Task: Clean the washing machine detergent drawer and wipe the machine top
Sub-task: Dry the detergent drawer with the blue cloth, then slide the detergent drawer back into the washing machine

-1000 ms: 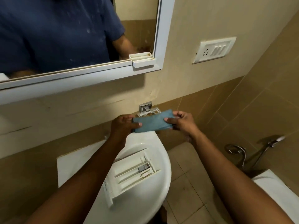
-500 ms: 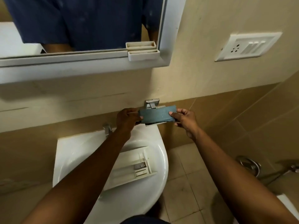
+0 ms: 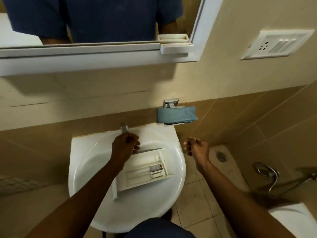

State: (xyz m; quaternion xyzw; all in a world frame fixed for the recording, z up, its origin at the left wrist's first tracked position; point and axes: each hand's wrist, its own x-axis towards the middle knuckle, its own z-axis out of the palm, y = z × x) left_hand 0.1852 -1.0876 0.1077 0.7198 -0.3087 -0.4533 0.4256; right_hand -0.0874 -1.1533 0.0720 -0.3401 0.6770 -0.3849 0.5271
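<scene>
The white detergent drawer [image 3: 145, 172] lies slantwise in the white washbasin [image 3: 85, 169], its compartments facing up. My left hand [image 3: 126, 146] hovers over the basin's back, just below the chrome tap [image 3: 123, 128] and at the drawer's far edge; its fingers are loosely curled and I see nothing in them. Off the basin's right rim, my right hand [image 3: 197, 147] hangs in the air with relaxed, empty fingers. The folded blue cloth [image 3: 176, 115] rests on a chrome wall holder [image 3: 170, 103] above the basin's right corner. No washing machine is in view.
A white-framed mirror [image 3: 103, 54] with a small shelf hangs above. A switch plate [image 3: 276, 44] sits on the right wall. At lower right are a floor drain [image 3: 221, 156], a coiled chrome spray hose [image 3: 267, 174] and a white toilet rim [image 3: 291, 219].
Both hands have let go of the blue cloth, which now lies on the wall holder. The hands have dropped, the left toward the tap, the right beside the basin. The view has tilted down.
</scene>
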